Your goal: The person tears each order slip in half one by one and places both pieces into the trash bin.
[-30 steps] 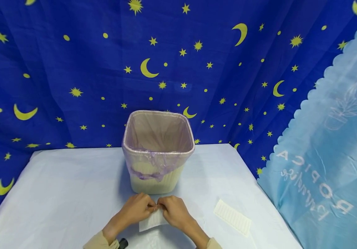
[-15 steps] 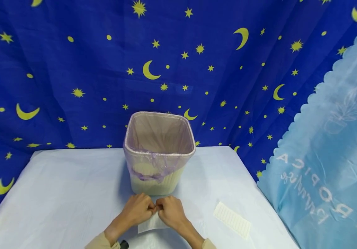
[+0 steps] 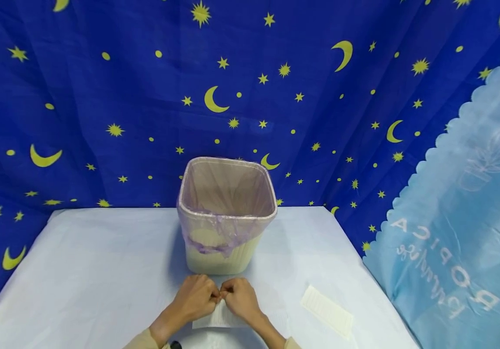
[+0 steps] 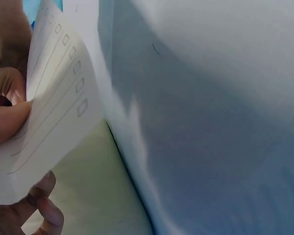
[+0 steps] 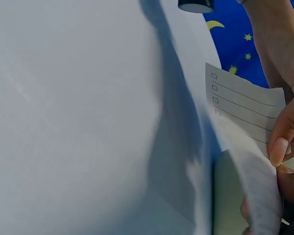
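Note:
A white paper sheet (image 3: pixel 216 318) printed with lines and a column of small checkboxes hangs below both hands, close in front of the bin. My left hand (image 3: pixel 195 296) pinches its upper edge between thumb and curled fingers. Right beside it, my right hand (image 3: pixel 239 299) pinches the same edge, fingertips nearly meeting the left ones. In the left wrist view the sheet (image 4: pixel 63 98) stands tilted, slightly bowed. The right wrist view shows the checkbox paper (image 5: pixel 247 110) bending where the fingers grip it.
A pale waste bin (image 3: pixel 219 264) lined with a translucent purple bag (image 3: pixel 236 230) stands just beyond the hands. Another lined paper sheet (image 3: pixel 327 311) lies on the white table (image 3: pixel 101 271) to the right. Star-patterned blue cloth (image 3: pixel 145 97) hangs behind; a light-blue cloth (image 3: pixel 463 218) hangs at right.
The sheet's lower edge has gone from slanted to nearly level, and more of it shows between the wrists. Both hands keep their pinch in nearly the same place; the head view has shifted slightly.

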Tool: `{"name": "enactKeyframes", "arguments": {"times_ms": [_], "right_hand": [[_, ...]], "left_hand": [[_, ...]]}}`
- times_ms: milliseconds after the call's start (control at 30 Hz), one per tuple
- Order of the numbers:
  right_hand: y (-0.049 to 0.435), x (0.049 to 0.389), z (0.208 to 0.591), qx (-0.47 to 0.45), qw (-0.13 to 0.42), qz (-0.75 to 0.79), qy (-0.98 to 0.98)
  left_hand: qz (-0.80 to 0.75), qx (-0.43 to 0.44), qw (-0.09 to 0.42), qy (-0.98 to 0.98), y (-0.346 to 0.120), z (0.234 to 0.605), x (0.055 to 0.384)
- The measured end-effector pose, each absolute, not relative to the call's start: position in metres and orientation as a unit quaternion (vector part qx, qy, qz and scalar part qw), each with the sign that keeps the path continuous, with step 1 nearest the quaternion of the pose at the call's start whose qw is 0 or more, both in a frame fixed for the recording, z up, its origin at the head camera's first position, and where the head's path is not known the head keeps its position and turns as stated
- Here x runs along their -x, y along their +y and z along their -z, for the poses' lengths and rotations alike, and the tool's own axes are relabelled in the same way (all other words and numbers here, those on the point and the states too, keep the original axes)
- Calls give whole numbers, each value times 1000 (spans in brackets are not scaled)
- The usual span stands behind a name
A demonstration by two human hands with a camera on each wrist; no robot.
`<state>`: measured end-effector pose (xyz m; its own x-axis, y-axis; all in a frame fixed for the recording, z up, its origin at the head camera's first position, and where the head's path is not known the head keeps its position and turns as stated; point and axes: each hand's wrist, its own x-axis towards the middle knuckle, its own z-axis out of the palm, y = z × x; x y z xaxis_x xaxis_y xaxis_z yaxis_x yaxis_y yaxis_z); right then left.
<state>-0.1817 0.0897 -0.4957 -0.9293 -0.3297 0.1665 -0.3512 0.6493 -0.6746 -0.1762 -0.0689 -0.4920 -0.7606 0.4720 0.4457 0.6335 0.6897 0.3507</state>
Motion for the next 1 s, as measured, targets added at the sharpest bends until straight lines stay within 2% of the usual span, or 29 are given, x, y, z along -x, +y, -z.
{"name": "enactKeyframes", "arguments": {"times_ms": [100,167,267,400,500,600,833,1000], "right_hand": [[92,185,498,-168,-29,-438,-882],[94,186,499,-163,-49,-472,-865],[97,188,501,-167,-55,-487,-856],[99,186,505,-216,-31,-431,-876],[101,185,506,-261,-7,-368,-892],[102,183,506,-294,12,-328,-898],[108,182,500,-371,89,-237,-894],[113,183,494,-365,53,-217,-904]], "left_hand": [[241,313,179,-901,-68,492,177],[244,314,164,-903,-68,491,178],[270,305,103,-908,-70,489,179],[322,279,0,-905,-75,488,180],[341,264,-42,-901,-78,490,181],[342,256,-41,-903,-80,493,181],[320,255,2,-912,-82,495,182],[314,279,5,-908,-82,494,183]]}}
